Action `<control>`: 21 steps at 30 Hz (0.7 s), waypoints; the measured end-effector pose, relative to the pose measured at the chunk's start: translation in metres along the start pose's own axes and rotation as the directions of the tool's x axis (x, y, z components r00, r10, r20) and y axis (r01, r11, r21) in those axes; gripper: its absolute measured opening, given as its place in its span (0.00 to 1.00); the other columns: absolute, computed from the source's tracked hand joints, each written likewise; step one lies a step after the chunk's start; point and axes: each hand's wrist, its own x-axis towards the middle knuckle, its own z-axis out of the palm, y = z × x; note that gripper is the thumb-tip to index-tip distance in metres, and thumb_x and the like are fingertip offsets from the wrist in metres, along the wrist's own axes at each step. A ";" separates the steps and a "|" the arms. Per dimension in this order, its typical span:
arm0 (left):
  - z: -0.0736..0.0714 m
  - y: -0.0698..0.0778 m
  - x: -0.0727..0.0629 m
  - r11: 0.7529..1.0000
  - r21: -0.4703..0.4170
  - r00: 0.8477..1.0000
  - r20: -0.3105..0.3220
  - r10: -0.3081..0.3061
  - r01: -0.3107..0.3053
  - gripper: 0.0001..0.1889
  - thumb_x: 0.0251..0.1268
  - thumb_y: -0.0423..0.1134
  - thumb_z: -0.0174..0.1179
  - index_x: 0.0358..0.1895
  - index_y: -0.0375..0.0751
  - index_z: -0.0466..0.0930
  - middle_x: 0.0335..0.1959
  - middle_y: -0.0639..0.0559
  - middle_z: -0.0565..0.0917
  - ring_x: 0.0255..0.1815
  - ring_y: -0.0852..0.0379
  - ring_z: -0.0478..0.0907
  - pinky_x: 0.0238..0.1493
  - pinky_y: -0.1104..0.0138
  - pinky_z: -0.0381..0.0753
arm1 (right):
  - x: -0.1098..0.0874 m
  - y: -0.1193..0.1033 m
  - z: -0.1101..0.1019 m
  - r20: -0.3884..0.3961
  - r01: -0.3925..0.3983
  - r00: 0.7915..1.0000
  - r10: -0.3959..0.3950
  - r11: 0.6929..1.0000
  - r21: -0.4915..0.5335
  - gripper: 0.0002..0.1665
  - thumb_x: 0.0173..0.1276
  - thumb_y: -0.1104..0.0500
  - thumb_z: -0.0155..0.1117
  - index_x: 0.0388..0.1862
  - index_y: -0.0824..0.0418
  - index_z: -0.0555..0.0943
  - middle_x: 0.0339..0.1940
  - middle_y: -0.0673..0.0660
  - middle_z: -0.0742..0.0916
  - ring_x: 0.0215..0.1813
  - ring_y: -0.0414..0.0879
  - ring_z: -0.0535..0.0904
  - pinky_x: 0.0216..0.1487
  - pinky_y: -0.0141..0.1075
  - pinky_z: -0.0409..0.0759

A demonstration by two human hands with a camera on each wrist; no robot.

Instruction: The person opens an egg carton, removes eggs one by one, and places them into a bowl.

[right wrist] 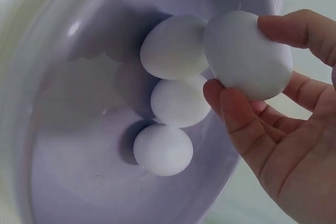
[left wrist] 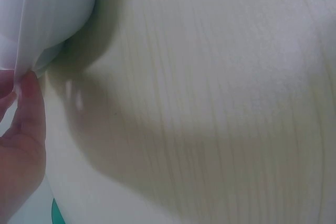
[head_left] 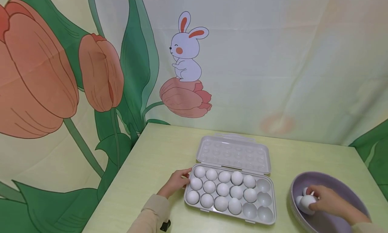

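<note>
The right hand point(head_left: 328, 199), over the left part of the purple bowl point(head_left: 333, 184), holds a white egg point(head_left: 308, 202) by its sides, the thumb on one side and fingertips on the other, the gap between them only as wide as the egg. Three loose eggs point(right wrist: 181, 100) lie in the bowl in a bent row, as the right wrist view shows; the held egg is next to the end one and overlaps it in that view, and whether the two touch I cannot tell. The left hand point(head_left: 175, 183) pinches the left rim of the carton point(head_left: 257, 206), thumb and fingers nearly together with the thin edge between them. The carton sits left of the bowl, well apart from the left edge of the table point(head_left: 151, 152), its lid point(head_left: 233, 153) folded back flat on the far side. Fourteen eggs stand in it: five in the far row, five in the middle and four in the near, all packed from the left, while the four cups point(head_left: 250, 211) at the right end show their hollows. A small black object point(head_left: 165, 225) lies beside the left sleeve point(head_left: 153, 211). Behind the table hangs a backdrop point(head_left: 242, 74) with large tulips at left and a white rabbit on a flower.
</note>
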 end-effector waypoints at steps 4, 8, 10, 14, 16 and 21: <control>-0.001 0.001 0.000 1.000 0.006 1.000 0.006 -0.005 0.004 0.29 0.48 0.25 0.50 0.60 0.32 0.65 0.35 0.42 0.73 0.27 0.60 0.70 0.27 0.68 0.78 | 0.001 -0.002 0.004 -0.023 0.052 0.998 -0.053 0.998 -0.037 0.17 0.37 0.61 0.66 0.30 0.58 0.73 0.24 0.48 0.76 0.25 0.31 0.65 0.25 0.27 0.64; -0.001 0.000 0.000 1.000 0.014 1.000 0.008 -0.005 0.005 0.29 0.49 0.25 0.50 0.60 0.33 0.65 0.35 0.42 0.73 0.28 0.60 0.70 0.27 0.68 0.77 | 0.002 -0.001 0.010 -0.052 0.087 0.994 -0.093 0.991 -0.101 0.17 0.36 0.61 0.66 0.28 0.55 0.73 0.22 0.44 0.75 0.25 0.31 0.64 0.24 0.27 0.62; -0.001 0.000 0.001 1.000 0.019 1.000 0.006 -0.003 0.003 0.29 0.49 0.25 0.50 0.60 0.32 0.65 0.35 0.42 0.73 0.28 0.60 0.70 0.27 0.68 0.77 | 0.002 0.000 0.013 -0.060 0.095 0.993 -0.104 0.987 -0.133 0.17 0.35 0.61 0.66 0.27 0.55 0.73 0.23 0.44 0.75 0.25 0.32 0.65 0.24 0.27 0.63; -0.001 0.001 -0.001 1.000 0.016 1.000 0.003 0.005 -0.006 0.28 0.49 0.25 0.51 0.60 0.32 0.65 0.34 0.41 0.73 0.28 0.60 0.70 0.27 0.66 0.78 | 0.002 0.000 0.018 -0.074 0.089 0.992 -0.105 0.977 -0.192 0.18 0.33 0.61 0.67 0.27 0.55 0.74 0.25 0.47 0.75 0.27 0.35 0.67 0.25 0.29 0.65; -0.002 0.010 -0.006 1.000 0.011 1.000 0.004 0.010 -0.010 0.28 0.49 0.24 0.50 0.60 0.30 0.64 0.35 0.39 0.73 0.28 0.59 0.70 0.28 0.63 0.79 | 0.001 -0.001 0.020 -0.076 0.071 0.993 -0.088 0.976 -0.207 0.18 0.32 0.61 0.67 0.29 0.57 0.75 0.27 0.49 0.76 0.28 0.37 0.68 0.26 0.29 0.65; -0.003 0.024 -0.014 1.000 0.006 1.000 0.008 0.016 -0.016 0.27 0.49 0.22 0.49 0.59 0.27 0.64 0.35 0.35 0.72 0.28 0.58 0.70 0.29 0.59 0.79 | 0.002 -0.003 0.026 -0.083 0.042 0.995 -0.062 0.974 -0.221 0.20 0.31 0.62 0.66 0.30 0.57 0.77 0.28 0.50 0.75 0.28 0.37 0.68 0.26 0.29 0.66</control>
